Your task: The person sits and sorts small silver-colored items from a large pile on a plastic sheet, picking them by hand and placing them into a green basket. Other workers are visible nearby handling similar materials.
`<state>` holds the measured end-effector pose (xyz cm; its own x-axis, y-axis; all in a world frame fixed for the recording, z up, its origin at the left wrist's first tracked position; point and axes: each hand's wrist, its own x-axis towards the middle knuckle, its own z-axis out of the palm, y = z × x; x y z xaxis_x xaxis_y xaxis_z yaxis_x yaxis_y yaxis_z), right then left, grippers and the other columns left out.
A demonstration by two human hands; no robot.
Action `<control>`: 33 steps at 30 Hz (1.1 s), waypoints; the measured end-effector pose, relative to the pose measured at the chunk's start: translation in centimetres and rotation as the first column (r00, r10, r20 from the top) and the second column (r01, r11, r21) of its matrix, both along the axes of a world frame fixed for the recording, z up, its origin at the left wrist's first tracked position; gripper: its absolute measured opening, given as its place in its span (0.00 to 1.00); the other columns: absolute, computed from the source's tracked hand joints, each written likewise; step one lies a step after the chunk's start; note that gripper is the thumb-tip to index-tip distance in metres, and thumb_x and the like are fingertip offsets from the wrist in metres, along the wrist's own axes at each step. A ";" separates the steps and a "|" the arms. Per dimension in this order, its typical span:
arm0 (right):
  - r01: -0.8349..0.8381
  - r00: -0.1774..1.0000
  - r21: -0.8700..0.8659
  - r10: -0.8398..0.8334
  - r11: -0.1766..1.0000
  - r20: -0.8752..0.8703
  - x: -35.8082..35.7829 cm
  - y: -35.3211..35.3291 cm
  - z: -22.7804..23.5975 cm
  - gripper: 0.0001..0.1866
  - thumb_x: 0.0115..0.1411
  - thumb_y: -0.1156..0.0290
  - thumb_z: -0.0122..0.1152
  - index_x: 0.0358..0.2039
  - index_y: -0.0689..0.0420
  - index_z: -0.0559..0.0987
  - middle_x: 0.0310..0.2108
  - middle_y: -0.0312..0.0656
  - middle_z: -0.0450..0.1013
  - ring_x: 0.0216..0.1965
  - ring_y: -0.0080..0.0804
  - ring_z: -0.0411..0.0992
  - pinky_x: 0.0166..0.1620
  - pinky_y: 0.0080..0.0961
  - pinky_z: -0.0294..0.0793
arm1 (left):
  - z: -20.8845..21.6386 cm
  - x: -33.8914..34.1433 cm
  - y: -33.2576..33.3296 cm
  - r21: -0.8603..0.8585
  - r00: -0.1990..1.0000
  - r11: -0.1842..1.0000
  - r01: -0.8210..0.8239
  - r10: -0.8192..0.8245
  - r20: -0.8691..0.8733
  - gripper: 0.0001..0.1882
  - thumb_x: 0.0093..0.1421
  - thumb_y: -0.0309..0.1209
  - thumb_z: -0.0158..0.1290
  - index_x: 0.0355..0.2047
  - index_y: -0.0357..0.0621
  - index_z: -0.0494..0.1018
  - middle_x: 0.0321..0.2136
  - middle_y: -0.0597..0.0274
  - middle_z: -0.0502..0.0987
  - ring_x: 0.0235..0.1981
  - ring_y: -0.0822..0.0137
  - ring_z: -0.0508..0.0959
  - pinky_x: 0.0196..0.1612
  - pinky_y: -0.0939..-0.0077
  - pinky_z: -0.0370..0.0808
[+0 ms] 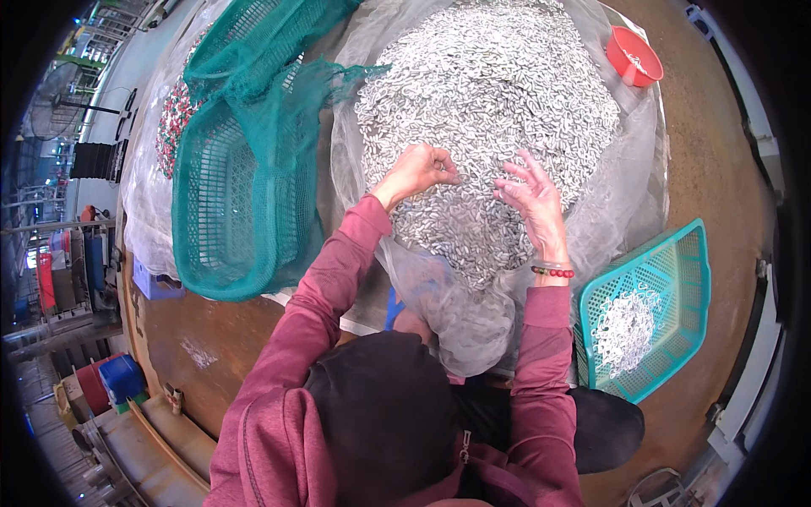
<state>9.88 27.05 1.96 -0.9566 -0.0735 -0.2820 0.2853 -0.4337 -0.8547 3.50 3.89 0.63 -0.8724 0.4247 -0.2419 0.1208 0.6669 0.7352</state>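
A wide heap of small, oblong, silvery-white pieces (486, 93) lies on a sheer white net sheet (629, 186) in front of me. Over the near part of this heap, my left hand (420, 174) is closed, thumb and fingertips pinched together. Whatever sits between those fingertips is too small to name. To its right, my right hand (536, 201) hovers above the pieces with its fingers apart, the palm turned toward the left hand. A beaded bracelet (552, 271) circles my right wrist.
Left of the heap stand green plastic baskets (190, 245) draped with green netting (283, 127). Behind them lie red, green and white pieces (176, 118). A teal basket (683, 338) holding white pieces (627, 331) rests at the right, and a red bowl (623, 52) sits far right.
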 end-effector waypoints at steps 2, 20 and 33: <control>-0.036 0.999 -0.068 0.036 0.997 0.002 -0.1 -0.7 -0.7 0.36 0.56 0.83 0.54 0.63 0.64 0.51 0.52 0.55 0.64 0.44 0.40 0.73 0.44 0.32 0.79 | 0.7 0.3 -0.1 0.160 0.993 0.986 -0.050 0.032 0.114 0.09 0.46 0.33 0.65 0.28 0.46 0.80 0.18 0.74 0.70 0.19 0.80 0.62 0.23 0.81 0.61; 0.375 0.918 -0.789 -0.076 0.486 0.390 0.7 0.0 -7.1 0.36 0.41 0.91 0.44 0.56 0.62 0.63 0.41 0.48 0.64 0.37 0.32 0.63 0.36 0.20 0.65 | 0.1 0.9 -1.5 0.741 0.609 0.145 -0.655 -0.479 0.632 0.04 0.59 0.28 0.48 0.34 0.42 0.70 0.27 0.66 0.67 0.25 0.73 0.68 0.22 0.89 0.66; 0.210 0.964 -0.232 -0.161 0.950 0.213 2.0 -0.3 -5.4 0.13 0.59 0.72 0.55 0.42 0.66 0.76 0.31 0.42 0.74 0.26 0.25 0.70 0.30 0.17 0.72 | -1.7 -2.5 6.1 -0.325 0.947 0.902 0.283 -0.316 -0.055 0.12 0.47 0.35 0.62 0.27 0.38 0.79 0.25 0.51 0.79 0.28 0.59 0.79 0.31 0.67 0.74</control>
